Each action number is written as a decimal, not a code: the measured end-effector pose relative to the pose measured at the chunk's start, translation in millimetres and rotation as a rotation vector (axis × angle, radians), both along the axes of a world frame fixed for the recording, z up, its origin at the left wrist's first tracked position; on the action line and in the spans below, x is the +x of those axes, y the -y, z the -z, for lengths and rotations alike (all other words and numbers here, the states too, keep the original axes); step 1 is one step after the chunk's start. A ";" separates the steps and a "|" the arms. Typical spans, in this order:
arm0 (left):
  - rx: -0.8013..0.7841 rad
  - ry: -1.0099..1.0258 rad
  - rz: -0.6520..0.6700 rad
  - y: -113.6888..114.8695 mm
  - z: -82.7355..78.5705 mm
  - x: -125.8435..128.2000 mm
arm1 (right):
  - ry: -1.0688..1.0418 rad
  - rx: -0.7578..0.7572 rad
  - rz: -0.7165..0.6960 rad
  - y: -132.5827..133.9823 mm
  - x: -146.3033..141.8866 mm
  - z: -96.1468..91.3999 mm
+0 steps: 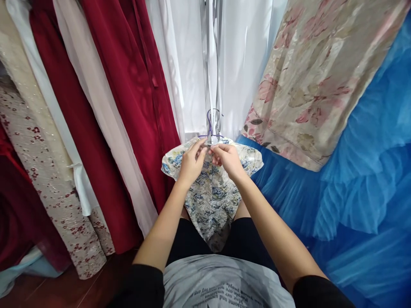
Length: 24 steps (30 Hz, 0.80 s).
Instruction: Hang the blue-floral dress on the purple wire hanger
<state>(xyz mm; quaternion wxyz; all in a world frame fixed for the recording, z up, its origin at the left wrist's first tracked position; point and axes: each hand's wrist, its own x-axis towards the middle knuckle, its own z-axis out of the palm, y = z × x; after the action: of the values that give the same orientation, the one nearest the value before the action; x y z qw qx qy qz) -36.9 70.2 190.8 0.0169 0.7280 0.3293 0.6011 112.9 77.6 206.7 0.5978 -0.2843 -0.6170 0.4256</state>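
Note:
A small cream dress with a blue floral pattern [213, 192] hangs on a purple wire hanger [210, 126] in front of me, its hook up against a shiny metal pole [212, 64]. My left hand [192, 161] pinches the dress at its collar, fingers closed on the cloth. My right hand [227, 157] is closed on the collar too, right beside the left, the fingertips nearly touching. The dress hangs down over my lap.
Long garments hang on the left: dark red velvet [128, 85], pale cream [93, 111], and beige with small red flowers [48, 184]. White curtain [250, 55] at the back. On the right, a beige dress with pink flowers [317, 81] and a big blue tulle skirt [362, 192]. Dark wood floor below.

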 end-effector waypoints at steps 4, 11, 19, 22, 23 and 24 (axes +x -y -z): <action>0.126 -0.159 -0.111 -13.1 -24.7 2.1 | 0.037 0.113 0.136 -9.7 -4.1 14.9; 0.242 -0.138 -0.216 -20.0 -8.7 3.8 | 0.138 0.107 0.250 -23.7 -15.4 42.9; 0.312 0.250 -0.191 -14.4 -28.6 -17.7 | 0.130 -0.093 0.126 -11.7 -14.7 73.2; 0.276 0.543 -0.181 -28.9 -29.6 -51.8 | 0.078 -0.101 0.085 7.3 -14.7 84.3; 0.239 0.683 -0.160 -35.5 -25.4 -63.8 | 0.066 -0.103 0.067 13.1 -15.1 86.4; 0.181 0.840 -0.119 -42.1 -19.1 -75.0 | 0.053 -0.108 0.043 18.2 -15.9 88.1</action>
<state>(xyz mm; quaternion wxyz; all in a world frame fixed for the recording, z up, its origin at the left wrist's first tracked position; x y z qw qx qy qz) -111.9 112.3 209.9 0.0510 0.3982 0.2814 0.8716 97.0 59.4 118.6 0.5740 -0.3405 -0.6025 0.4377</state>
